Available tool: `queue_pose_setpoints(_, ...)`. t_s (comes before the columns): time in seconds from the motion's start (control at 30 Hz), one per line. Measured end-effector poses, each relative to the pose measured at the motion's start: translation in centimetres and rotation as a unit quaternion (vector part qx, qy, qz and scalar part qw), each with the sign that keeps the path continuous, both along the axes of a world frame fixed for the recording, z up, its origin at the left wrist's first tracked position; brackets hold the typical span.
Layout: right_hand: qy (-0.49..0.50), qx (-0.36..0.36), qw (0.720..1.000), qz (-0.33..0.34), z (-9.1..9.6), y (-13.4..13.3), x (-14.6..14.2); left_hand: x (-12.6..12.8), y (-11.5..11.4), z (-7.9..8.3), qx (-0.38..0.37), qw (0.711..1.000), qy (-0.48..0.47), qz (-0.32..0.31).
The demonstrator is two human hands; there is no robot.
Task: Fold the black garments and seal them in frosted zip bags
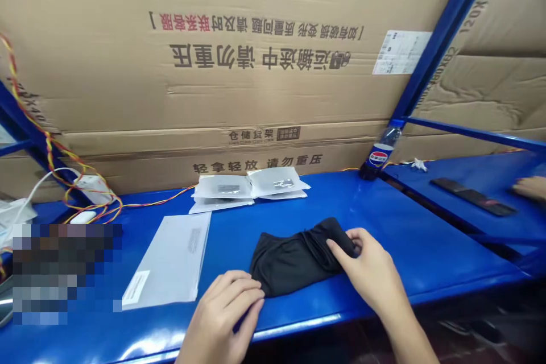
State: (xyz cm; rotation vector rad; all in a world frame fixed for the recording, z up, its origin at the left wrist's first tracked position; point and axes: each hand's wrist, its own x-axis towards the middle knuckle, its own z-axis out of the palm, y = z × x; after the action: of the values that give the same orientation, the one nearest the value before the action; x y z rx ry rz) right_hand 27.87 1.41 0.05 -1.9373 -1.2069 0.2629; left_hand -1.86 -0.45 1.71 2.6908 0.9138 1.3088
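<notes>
A folded piece of black, smooth, stretchy-looking cloth (pixel 294 261) lies on the blue tabletop in front of me; its exact kind of garment does not show. My right hand (pixel 369 264) pinches the gathered right end between thumb and fingers. At the lower left corner, my left hand (pixel 228 313) has its fingertips and thumb closed together on the cloth's edge. To the left lies a flat frosted plastic bag (pixel 173 261) with a white label. Behind the cloth rest several smaller frosted zip pouches (pixel 224 186), stacked in two piles.
A cola bottle (pixel 381 151) stands by the blue rack post. Red and yellow twisted wires (pixel 51 142) and a white power strip (pixel 96 189) are at left. Large cardboard (pixel 264 96) walls the back. Another person's hand (pixel 531 187) is near a dark folded strip (pixel 473 196) at right.
</notes>
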Motion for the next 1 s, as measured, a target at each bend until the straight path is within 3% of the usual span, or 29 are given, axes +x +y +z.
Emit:
queue_pose_setpoints(0.13, -0.032, 0.18, 0.983, -0.018, 2.7, -0.5, -4.1, -0.2, -0.2, -0.1, -0.051, 0.999, 0.005, -0.006)
queue_pose_setpoints(0.23, -0.136, 0.285, 0.944, 0.092, 2.5, -1.7, -8.9, 0.0, -0.3, -0.2, -0.075, 0.997, -0.006, -0.004)
queue_pose_setpoints(0.37, -0.224, 0.26, 0.897, 0.278, 0.5, -3.2, -12.5, -0.2, -0.8, -0.2, -0.034, 0.997, -0.065, 0.035)
queue_pose_setpoints(0.43, -0.213, 0.28, 0.89, 0.29, 0.0, -3.5, -12.3, -0.9, -0.7, 0.2, 0.013, 0.992, -0.093, 0.087)
queue_pose_setpoints(0.5, -0.204, 0.302, 0.897, 0.25, 0.1, -3.5, -11.3, -2.0, -0.1, 0.8, 0.053, 0.981, -0.08, 0.171)
queue_pose_setpoints(0.57, -0.223, 0.28, 0.905, 0.231, 0.3, -3.3, -10.3, -3.4, 1.1, 1.2, 0.052, 0.956, -0.014, 0.289)
queue_pose_setpoints(0.63, -0.262, 0.213, 0.904, 0.261, 0.3, -3.1, -9.7, -4.5, 2.4, 1.2, -0.005, 0.912, 0.083, 0.402)
queue_pose_setpoints(0.7, -0.288, 0.141, 0.898, 0.303, 0.0, -3.1, -9.4, -5.2, 3.3, 1.1, -0.077, 0.87, 0.178, 0.453)
queue_pose_setpoints(0.77, -0.29, 0.097, 0.895, 0.325, -0.4, -3.5, -9.2, -5.3, 3.4, 1.0, -0.125, 0.855, 0.238, 0.443)
queue_pose_setpoints(0.83, -0.288, 0.082, 0.891, 0.341, -0.7, -4.4, -8.8, -5.3, 2.7, 1.1, -0.145, 0.858, 0.262, 0.417)
queue_pose_setpoints(1.0, -0.265, 0.11, 0.86, 0.422, -1.5, -6.9, -6.4, -5.3, -0.4, 2.8, -0.188, 0.875, 0.313, 0.318)
